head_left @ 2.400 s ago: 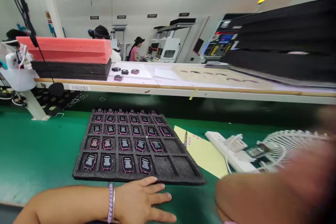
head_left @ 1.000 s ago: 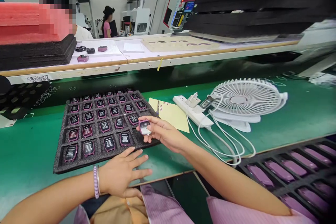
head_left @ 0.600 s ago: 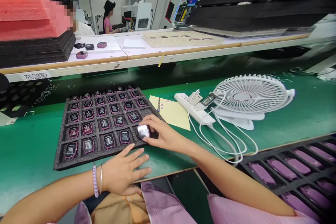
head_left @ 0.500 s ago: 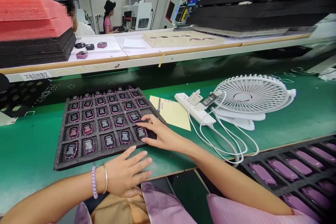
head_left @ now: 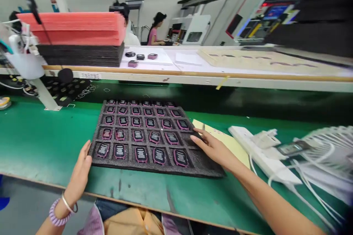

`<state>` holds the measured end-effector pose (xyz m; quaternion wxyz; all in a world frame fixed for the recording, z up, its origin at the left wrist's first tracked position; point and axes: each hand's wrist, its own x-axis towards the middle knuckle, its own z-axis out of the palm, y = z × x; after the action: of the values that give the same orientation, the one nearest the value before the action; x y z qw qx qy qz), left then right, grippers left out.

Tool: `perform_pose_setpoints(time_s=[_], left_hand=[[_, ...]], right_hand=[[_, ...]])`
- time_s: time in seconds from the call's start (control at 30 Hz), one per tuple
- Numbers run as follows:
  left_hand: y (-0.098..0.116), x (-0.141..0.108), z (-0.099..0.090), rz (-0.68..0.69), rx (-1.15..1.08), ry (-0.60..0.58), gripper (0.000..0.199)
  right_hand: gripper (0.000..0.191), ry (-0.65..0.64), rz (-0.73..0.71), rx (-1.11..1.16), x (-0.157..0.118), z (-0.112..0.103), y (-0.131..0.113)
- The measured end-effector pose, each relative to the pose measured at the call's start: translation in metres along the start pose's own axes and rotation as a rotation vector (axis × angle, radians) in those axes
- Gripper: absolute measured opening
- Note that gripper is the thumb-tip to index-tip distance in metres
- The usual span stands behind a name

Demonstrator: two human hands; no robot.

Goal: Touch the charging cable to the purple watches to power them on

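The left hand, earlier splayed before the tray, now lies open along its left edge. The last-placed watch sits front-row, released; the right hand has shifted, loosely open, to the right edge.

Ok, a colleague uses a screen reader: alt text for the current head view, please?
A person's left hand is at the left edge, and their right hand at the right side, of a black foam tray holding purple-rimmed, dark-screened, watch-like devices. It lies on a green tabletop; yellow paper and a long white power strip lie to its right.
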<state>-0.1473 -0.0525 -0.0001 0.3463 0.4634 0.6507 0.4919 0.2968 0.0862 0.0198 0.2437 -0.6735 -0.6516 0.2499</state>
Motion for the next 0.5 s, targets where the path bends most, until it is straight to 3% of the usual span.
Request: perform_pose_setpoints(time_s=[0.13,0.2,0.3,0.4,0.5], left_hand=[[-0.009,-0.036,0.006,0.081,-0.009,0.082,0.087],[-0.020,-0.058,0.001,0.121,0.011,0.201,0.084],[-0.040,-0.086,-0.017,0.112,0.008,0.539,0.077],[-0.054,-0.100,-0.039,0.073,0.065,0.914,0.072],[-0.063,-0.105,-0.053,0.022,0.143,1.047,0.073]], right_hand=[[0.072,-0.018,0.057,0.063,-0.013,0.000,-0.012],[0.069,-0.086,0.056,0.070,-0.025,0.000,-0.019],[0.074,-0.249,0.037,0.103,-0.043,0.008,-0.037],[0.083,-0.525,-0.042,0.153,-0.055,0.032,-0.075],[0.091,-0.741,-0.122,0.293,-0.061,0.073,-0.131]])
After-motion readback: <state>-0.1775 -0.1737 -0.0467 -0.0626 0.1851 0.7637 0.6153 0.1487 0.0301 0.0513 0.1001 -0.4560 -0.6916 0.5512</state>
